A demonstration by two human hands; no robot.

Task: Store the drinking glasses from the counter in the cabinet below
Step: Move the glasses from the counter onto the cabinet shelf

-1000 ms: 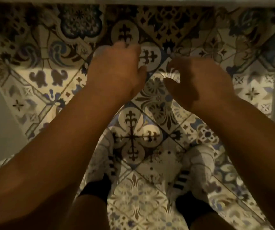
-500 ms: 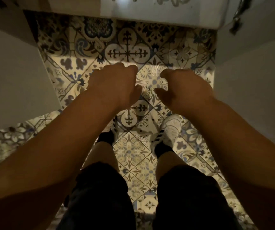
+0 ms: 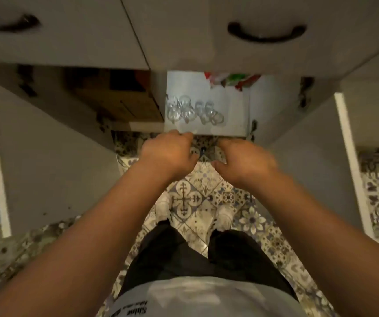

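Clear drinking glasses point(image 3: 193, 110) stand clustered on the pale shelf point(image 3: 232, 115) inside the open cabinet point(image 3: 282, 106), toward its left side, below two drawers with dark handles point(image 3: 266, 34). The left hand point(image 3: 169, 154) and right hand point(image 3: 244, 160) hang empty just in front of the shelf edge, fingers loosely curled and partly spread, above the patterned floor tiles point(image 3: 186, 200). Cabinet doors point(image 3: 53, 170) stand open on either side.

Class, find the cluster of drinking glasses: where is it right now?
Head view, upper centre: the drinking glasses stand on the open cabinet's shelf, left side, beyond the left hand.
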